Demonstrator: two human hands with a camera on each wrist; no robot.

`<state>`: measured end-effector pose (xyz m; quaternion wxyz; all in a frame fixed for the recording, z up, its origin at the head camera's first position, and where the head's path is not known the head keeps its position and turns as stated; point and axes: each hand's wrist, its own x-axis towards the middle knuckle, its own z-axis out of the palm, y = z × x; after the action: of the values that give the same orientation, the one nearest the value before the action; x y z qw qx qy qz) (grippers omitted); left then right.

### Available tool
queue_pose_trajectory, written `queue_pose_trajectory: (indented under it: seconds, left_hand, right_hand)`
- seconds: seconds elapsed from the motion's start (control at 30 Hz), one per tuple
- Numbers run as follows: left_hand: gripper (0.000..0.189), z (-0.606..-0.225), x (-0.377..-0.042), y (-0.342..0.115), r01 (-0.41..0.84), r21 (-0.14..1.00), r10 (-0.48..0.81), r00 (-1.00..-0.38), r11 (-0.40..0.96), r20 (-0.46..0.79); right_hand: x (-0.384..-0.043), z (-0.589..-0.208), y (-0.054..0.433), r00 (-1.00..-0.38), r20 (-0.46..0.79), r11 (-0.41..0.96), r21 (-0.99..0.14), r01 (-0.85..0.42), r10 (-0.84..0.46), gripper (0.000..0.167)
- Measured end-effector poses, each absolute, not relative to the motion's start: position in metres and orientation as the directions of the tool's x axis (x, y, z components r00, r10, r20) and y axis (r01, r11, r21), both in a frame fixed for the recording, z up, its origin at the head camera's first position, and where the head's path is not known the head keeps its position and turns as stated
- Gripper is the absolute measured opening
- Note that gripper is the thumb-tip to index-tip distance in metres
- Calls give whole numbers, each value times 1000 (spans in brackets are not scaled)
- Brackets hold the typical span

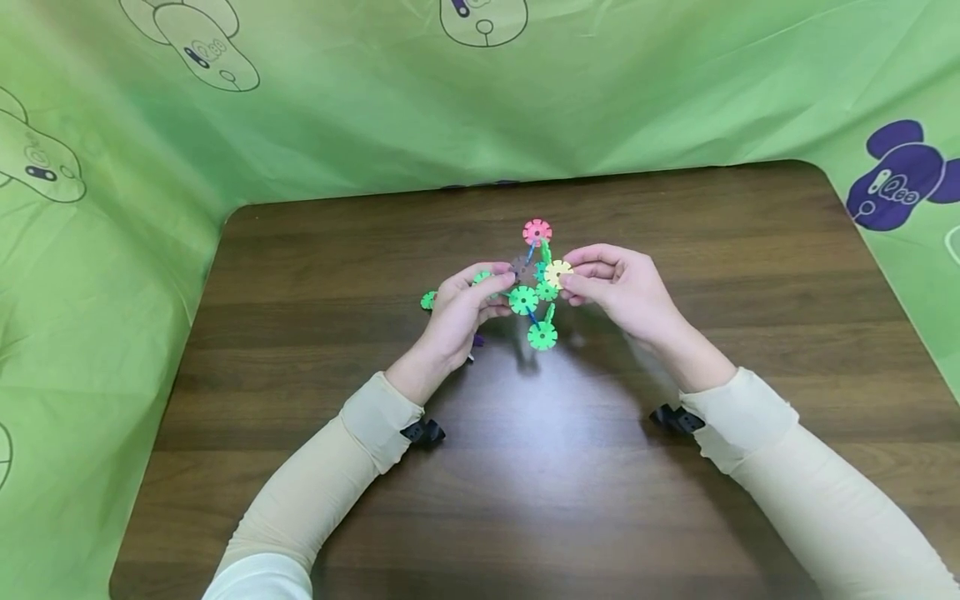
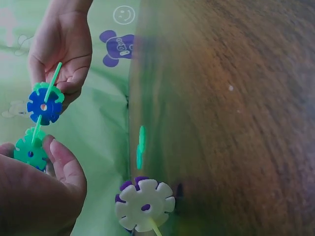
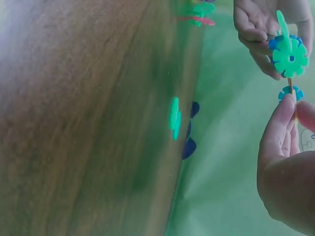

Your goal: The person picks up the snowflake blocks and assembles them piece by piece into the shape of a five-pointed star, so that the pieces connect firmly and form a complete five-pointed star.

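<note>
Between the two hands is a build of notched plastic discs: a green disc (image 1: 523,300) in front, a pink disc (image 1: 537,232) at the far end and another green disc (image 1: 542,336) at the near end. My left hand (image 1: 467,307) grips the build from the left, its thumb by a dark disc. With thumb and fingertips, my right hand (image 1: 618,287) pinches the right edge of a yellow disc (image 1: 558,273), which overlaps the green discs in the head view. A blue disc (image 2: 44,106) of the build shows in the left wrist view.
A white disc (image 2: 145,205) with purple ones behind it shows low in the left wrist view. Left of my left hand sits a green disc (image 1: 428,300). A brown wooden table (image 1: 570,492) lies below, with a green printed cloth (image 1: 600,92) behind it.
</note>
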<state>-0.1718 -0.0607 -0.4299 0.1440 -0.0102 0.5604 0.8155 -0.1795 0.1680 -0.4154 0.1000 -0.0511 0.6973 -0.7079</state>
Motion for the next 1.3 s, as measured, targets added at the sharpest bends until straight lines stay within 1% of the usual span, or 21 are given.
queue_pose_trajectory:
  seconds: [0.17,0.33,0.53,0.7,0.83,1.03,1.17,1.3]
  left_hand:
    - [18,-431,-170,-60,-222,927,238,-959,-303,-153]
    - [29,-433,-170,-58,-172,948,251,-962,-267,-104]
    - [39,-432,-170,-53,-115,981,253,-965,-157,-73]
    - [36,-430,-172,-51,-103,990,232,-969,-96,-78]
    - [32,-429,-174,-49,-49,997,191,-981,-52,-38]
    - [30,-430,-176,-47,34,999,123,-992,5,34]
    - [27,-431,-176,-48,61,998,137,-989,-8,62]
    - [26,-430,-176,-49,58,998,156,-986,-21,61]
  right_hand:
    - [-178,-418,167,-974,-59,-36,-997,68,-217,16]
    - [-177,-420,165,-976,-37,-77,-996,54,-213,17]
    - [-176,-419,161,-972,-17,-79,-996,36,-234,17]
    - [-175,-417,158,-972,-5,20,-1000,0,-235,20]
    - [-173,-415,155,-970,10,102,-994,-36,-242,23]
    - [-170,-412,153,-969,14,121,-992,-45,-247,25]
    - [-169,-411,154,-970,7,127,-991,-39,-242,25]
    - [-169,-411,154,-970,6,136,-990,-40,-242,25]
